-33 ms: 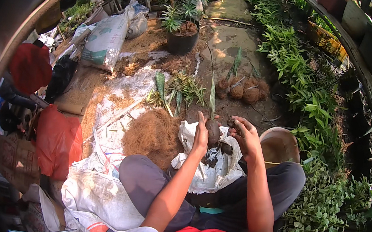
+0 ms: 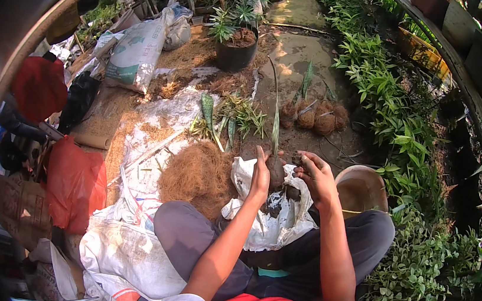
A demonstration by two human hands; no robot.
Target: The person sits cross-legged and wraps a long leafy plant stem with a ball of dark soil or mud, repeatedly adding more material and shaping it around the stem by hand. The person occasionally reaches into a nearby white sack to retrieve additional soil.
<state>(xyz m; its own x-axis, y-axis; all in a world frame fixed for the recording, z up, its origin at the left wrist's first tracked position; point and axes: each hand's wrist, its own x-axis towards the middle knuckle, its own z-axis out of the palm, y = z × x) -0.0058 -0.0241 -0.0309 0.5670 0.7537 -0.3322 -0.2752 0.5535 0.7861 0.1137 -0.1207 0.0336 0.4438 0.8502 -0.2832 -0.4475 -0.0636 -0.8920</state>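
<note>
My left hand (image 2: 260,178) cups the left side of a dark mud ball (image 2: 276,176), its fingers pointing up. Out of the ball rises a long, narrow sword-shaped leaf (image 2: 275,132) with a dry, curved tip. To the right of the ball, my right hand (image 2: 319,180) is pinched around a small dark clump of soil, a little apart from the ball. Beneath both hands a white sack (image 2: 279,233) lies across my lap, holding more dark soil. A heap of brown coconut fibre (image 2: 195,176) sits to the left of the sack.
Several fibre-wrapped balls (image 2: 316,116) stand in a row ahead. Cut leaves (image 2: 239,114) lie left of them. A bucket (image 2: 363,188) stands by my right knee, beside dense green plants (image 2: 373,88). A potted plant (image 2: 235,52), a filled sack (image 2: 136,55) and a red bag (image 2: 75,182) are farther left.
</note>
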